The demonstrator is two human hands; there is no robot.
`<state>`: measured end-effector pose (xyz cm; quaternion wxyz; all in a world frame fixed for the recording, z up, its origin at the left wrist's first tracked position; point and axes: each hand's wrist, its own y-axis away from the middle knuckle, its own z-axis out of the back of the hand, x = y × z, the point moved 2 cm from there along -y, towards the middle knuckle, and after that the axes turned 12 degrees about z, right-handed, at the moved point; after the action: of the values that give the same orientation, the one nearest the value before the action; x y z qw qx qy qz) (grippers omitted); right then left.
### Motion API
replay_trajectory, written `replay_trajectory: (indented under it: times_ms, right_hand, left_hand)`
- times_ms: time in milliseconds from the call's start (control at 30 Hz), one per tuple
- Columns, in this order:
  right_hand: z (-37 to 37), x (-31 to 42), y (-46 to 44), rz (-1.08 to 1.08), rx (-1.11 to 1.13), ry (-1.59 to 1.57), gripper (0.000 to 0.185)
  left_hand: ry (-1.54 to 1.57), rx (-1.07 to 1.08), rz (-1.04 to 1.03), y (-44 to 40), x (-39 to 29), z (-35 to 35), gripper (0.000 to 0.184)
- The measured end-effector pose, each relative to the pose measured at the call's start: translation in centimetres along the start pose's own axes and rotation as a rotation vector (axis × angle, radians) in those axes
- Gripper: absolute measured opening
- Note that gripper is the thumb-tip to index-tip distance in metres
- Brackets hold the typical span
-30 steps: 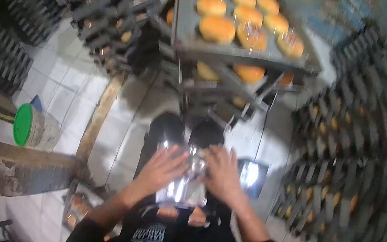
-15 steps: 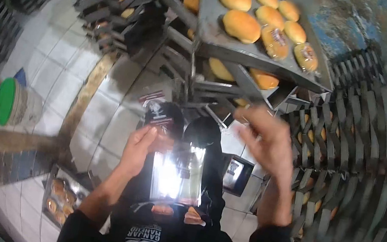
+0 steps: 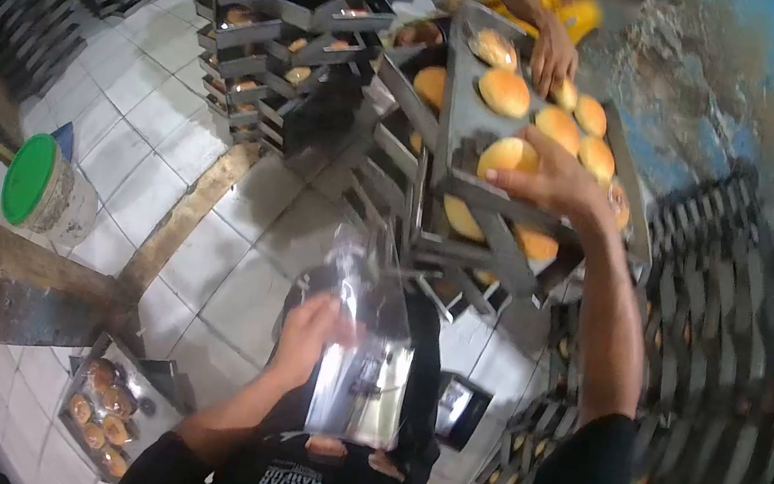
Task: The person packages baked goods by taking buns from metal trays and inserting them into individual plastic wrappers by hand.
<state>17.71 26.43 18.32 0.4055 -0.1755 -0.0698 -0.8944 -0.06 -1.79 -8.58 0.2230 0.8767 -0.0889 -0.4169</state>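
Observation:
My right hand [image 3: 563, 184] reaches onto the metal tray [image 3: 467, 123] at the top of a stack. Its thumb and fingers are curled round a golden bun [image 3: 507, 158] near the tray's front edge. My left hand [image 3: 306, 336] is closed on a clear plastic bag [image 3: 375, 286], which stands up over my lap. Part of that hand is blurred. A pile of shiny plastic bags [image 3: 358, 395] lies on my lap below it. Other golden buns [image 3: 557, 125] sit on the tray, and a wrapped bun [image 3: 619, 206] is partly hidden behind my right wrist.
A co-worker's hand [image 3: 553, 61] touches a bun at the tray's far side. Stacked trays [image 3: 718, 325] line the right, with more at upper left. A tray of wrapped buns [image 3: 101, 399], a green-lidded bucket [image 3: 30, 180] and a dark box [image 3: 459, 411] stand around me.
My right hand has moved up onto the tray and taken hold of a bun. The left hand's bag now stands taller. A co-worker's arm has come into view, and the camera has shifted.

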Motion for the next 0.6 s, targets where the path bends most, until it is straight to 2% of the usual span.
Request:
replay_trajectory:
  times_ms: [33, 100, 167, 200, 233, 267, 300, 333, 367, 400, 433, 467, 500, 533, 567, 600]
  right_hand:
    - [-1.0, -2.7, 0.9, 0.044, -0.076, -0.086, 0.068]
    - [0.5, 0.4, 3.2, -0.012, -0.152, -0.279, 0.066]
    - [1.2, 4.9, 6.4, 0.001, -0.432, -0.522, 0.066]
    - [0.7, 7.4, 8.3, 0.019, -0.574, -0.64, 0.066]
    - [-1.1, 10.5, 9.6, 0.105, -0.627, -0.832, 0.067]
    - [-3.7, 11.4, 11.1, 0.078, -0.521, -0.973, 0.066]
    - [-7.7, 10.8, 12.7, 0.068, -0.51, -0.715, 0.061]
    - [-10.9, 12.6, 13.8, 0.127, -0.431, -0.713, 0.056]
    - [-14.9, 13.0, 14.6, 0.234, -0.48, -0.589, 0.051]
    - [-16.7, 13.3, 15.1, 0.46, -0.508, -0.427, 0.053]
    - [-18.5, 12.5, 15.4, 0.531, -0.573, -0.279, 0.055]
    - [-20.0, 10.6, 15.5, 0.535, -0.631, -0.15, 0.056]
    - [-20.7, 8.9, 15.7, 0.54, -0.683, -0.015, 0.056]
    - [-20.5, 9.1, 15.7, 0.442, -0.78, -0.054, 0.053]
    - [-20.2, 9.6, 15.5, 0.482, -0.774, -0.019, 0.051]
    - [-19.9, 10.2, 15.6, 0.515, -0.768, 0.013, 0.05]
  left_hand:
    - [-0.06, -0.066, -0.061, -0.8, 0.6, 0.6, 0.031]
    - [0.157, -0.012, -0.018, -1.0, -1.5, -0.5, 0.028]
    - [0.258, 0.041, -0.014, -0.7, -4.5, -2.0, 0.028]
    - [0.302, -0.008, 0.029, -1.0, -5.7, -2.4, 0.026]
    - [0.348, -0.054, 0.072, -1.2, -6.7, -2.8, 0.025]
    - [0.352, -0.003, 0.072, -2.3, -6.6, -2.6, 0.025]
    - [0.351, 0.05, 0.074, -4.4, -5.9, -1.8, 0.026]
    - [0.347, 0.103, 0.078, -6.2, -5.2, -1.2, 0.027]
    - [0.534, 0.237, 0.117, -7.0, -4.3, -1.5, 0.032]
    - [0.472, 0.15, 0.129, -5.6, -5.3, -2.9, 0.034]
    - [0.408, 0.06, 0.149, -3.9, -6.2, -4.7, 0.036]
    - [0.378, 0.067, 0.155, -3.5, -6.1, -5.6, 0.042]
    - [0.31, 0.187, 0.233, -3.0, -6.3, -6.1, 0.048]
    - [0.322, 0.188, 0.311, -2.6, -6.3, -6.5, 0.05]
    - [0.336, 0.188, 0.387, -2.0, -6.2, -6.9, 0.053]
    - [0.34, 0.187, 0.359, -1.3, -6.1, -7.1, 0.053]
